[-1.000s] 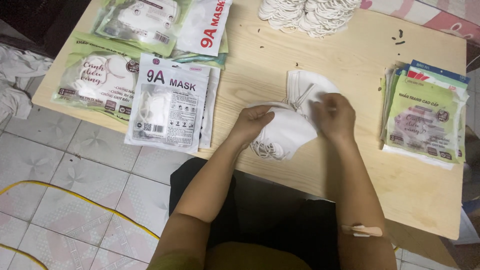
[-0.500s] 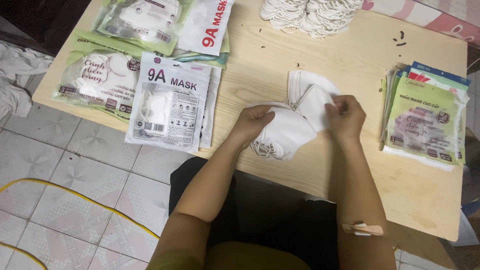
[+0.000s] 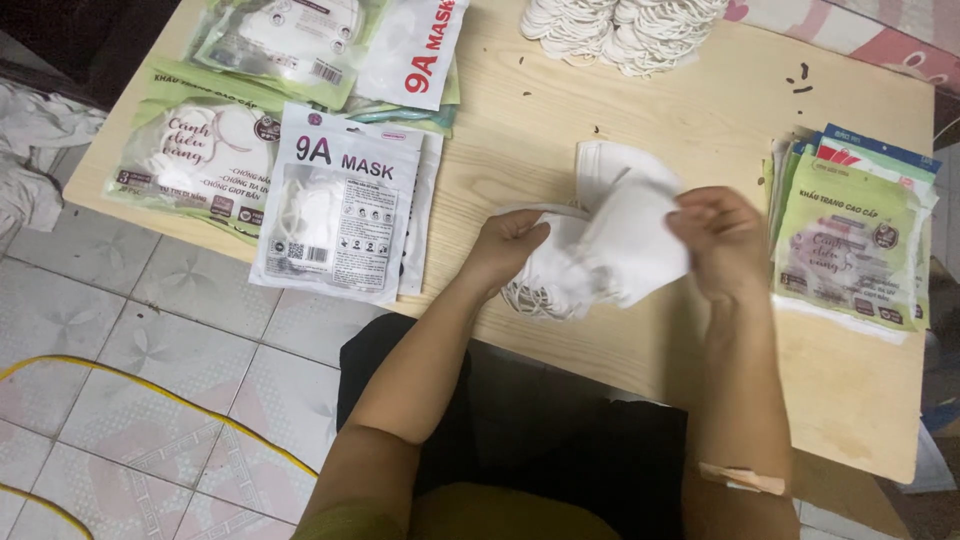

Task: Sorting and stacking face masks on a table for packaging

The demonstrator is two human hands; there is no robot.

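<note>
While both forearms reach up over the near table edge point(image 3: 850, 420), the left hand point(image 3: 510, 245) is closed on the left side of a stack of white face masks point(image 3: 600, 255), fingers curled over its top edge. Right hand point(image 3: 722, 240) pinches the right edge of the same stack, thumb and fingers closed on the fabric. Stack sits between the two hands, just above the table. Further out: a white mask packet point(image 3: 340, 205) left, green packets point(image 3: 850, 245) right. Far edge: a heap of loose white masks point(image 3: 625, 30).
</note>
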